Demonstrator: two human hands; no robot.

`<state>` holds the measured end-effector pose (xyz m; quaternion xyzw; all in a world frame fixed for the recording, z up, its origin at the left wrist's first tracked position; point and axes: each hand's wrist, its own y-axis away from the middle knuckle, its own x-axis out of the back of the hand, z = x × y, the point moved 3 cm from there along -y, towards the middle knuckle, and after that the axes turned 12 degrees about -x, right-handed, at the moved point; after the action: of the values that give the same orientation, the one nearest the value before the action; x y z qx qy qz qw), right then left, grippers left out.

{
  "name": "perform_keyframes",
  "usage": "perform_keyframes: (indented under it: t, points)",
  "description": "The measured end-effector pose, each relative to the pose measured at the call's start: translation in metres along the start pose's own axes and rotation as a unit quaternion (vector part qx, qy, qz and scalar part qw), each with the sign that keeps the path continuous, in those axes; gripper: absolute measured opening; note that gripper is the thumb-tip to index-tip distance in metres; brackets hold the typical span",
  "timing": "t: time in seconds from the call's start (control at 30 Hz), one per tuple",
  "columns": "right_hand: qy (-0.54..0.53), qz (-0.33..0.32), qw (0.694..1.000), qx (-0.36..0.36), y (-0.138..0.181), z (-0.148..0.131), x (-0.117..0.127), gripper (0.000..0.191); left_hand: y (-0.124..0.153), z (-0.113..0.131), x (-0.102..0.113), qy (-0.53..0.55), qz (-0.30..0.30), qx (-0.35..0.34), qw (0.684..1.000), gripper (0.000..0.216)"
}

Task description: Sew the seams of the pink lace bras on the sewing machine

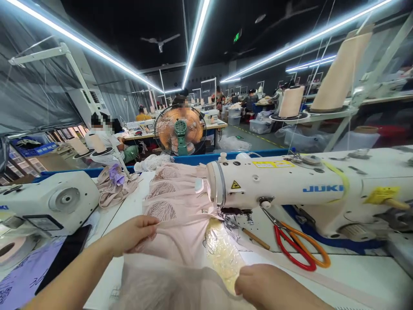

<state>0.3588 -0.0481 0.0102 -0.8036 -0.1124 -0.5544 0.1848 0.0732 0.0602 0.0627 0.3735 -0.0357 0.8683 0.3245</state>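
Pale pink fabric (pixel 180 241) with lace panels runs from my lap up across the table and under the head of a JUKI sewing machine (pixel 251 181). My left hand (pixel 137 234) pinches the fabric's edge left of the needle area. At the lower right, my right hand (pixel 267 286) is closed at the near edge of the same fabric, its fingertips partly hidden. Between the hands and the needle lies a shiny, yellowish taped plate (pixel 222 252). Scissors (pixel 295 245) with red and orange handles rest right of it, beside a thin brown-handled tool (pixel 256 239).
A second machine (pixel 61 200) stands at left, near a dark flat panel (pixel 64 258) and purple paper (pixel 30 273). Fabric straps (pixel 116 187) lie behind it. Thread cones (pixel 292 101) stand at upper right. Beyond the table are a large fan (pixel 180 127) and several people at work.
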Motion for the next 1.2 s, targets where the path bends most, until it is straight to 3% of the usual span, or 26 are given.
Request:
perform_keyframes:
  t: [0.03, 0.1, 0.17, 0.23, 0.3, 0.43, 0.53, 0.6, 0.73, 0.83, 0.93, 1.07, 1.2]
  points:
    - [0.023, 0.013, 0.999, -0.019, -0.005, 0.004, -0.001, 0.018, -0.006, 0.0, 0.008, -0.01, -0.031, 0.017, 0.999, 0.037]
    - [0.093, 0.044, 0.993, -0.053, -0.02, 0.007, -0.012, 0.022, -0.02, -0.004, 0.023, -0.146, -0.045, 0.048, 0.987, 0.03]
    - [0.148, 0.082, 0.981, -0.096, -0.035, 0.008, -0.026, 0.026, -0.035, -0.006, 0.032, -0.308, -0.02, 0.068, 0.949, 0.021]
    - [0.164, 0.121, 0.968, -0.147, -0.044, 0.007, -0.038, 0.027, -0.051, -0.002, 0.029, -0.385, 0.015, 0.065, 0.921, 0.015]
    - [0.162, 0.145, 0.959, -0.184, -0.044, 0.006, -0.047, 0.026, -0.069, 0.008, 0.011, -0.395, 0.029, 0.028, 0.918, 0.015]
    - [0.159, 0.148, 0.955, -0.2, -0.027, 0.004, -0.073, 0.009, -0.107, 0.035, -0.049, -0.349, 0.014, -0.111, 0.931, 0.023]
    - [0.17, 0.213, 0.949, -0.157, -0.013, 0.001, -0.098, 0.032, -0.135, 0.043, -0.088, -0.309, 0.034, -0.189, 0.932, 0.029]
    - [0.18, 0.241, 0.948, -0.1, -0.008, -0.002, -0.111, 0.04, -0.15, 0.038, -0.104, -0.301, 0.042, -0.192, 0.933, 0.023]
    - [0.153, 0.162, 0.974, -0.038, -0.012, -0.003, -0.114, 0.047, -0.176, 0.021, -0.113, -0.293, 0.074, -0.16, 0.94, 0.016]
    - [0.082, 0.045, 0.994, -0.049, -0.024, 0.002, -0.098, 0.058, -0.196, 0.013, -0.107, -0.282, 0.103, -0.107, 0.948, 0.027]
    - [0.016, -0.071, 0.995, -0.067, -0.038, 0.012, -0.081, 0.068, -0.206, 0.016, -0.096, -0.272, 0.115, -0.076, 0.953, 0.023]
    - [-0.031, -0.105, 0.992, -0.055, -0.051, 0.024, -0.067, 0.072, -0.182, 0.032, -0.087, -0.272, 0.107, -0.117, 0.949, 0.024]
    - [-0.057, -0.081, 0.995, -0.027, -0.055, 0.026, -0.061, 0.067, -0.134, 0.036, -0.1, -0.251, -0.005, -0.258, 0.933, 0.019]
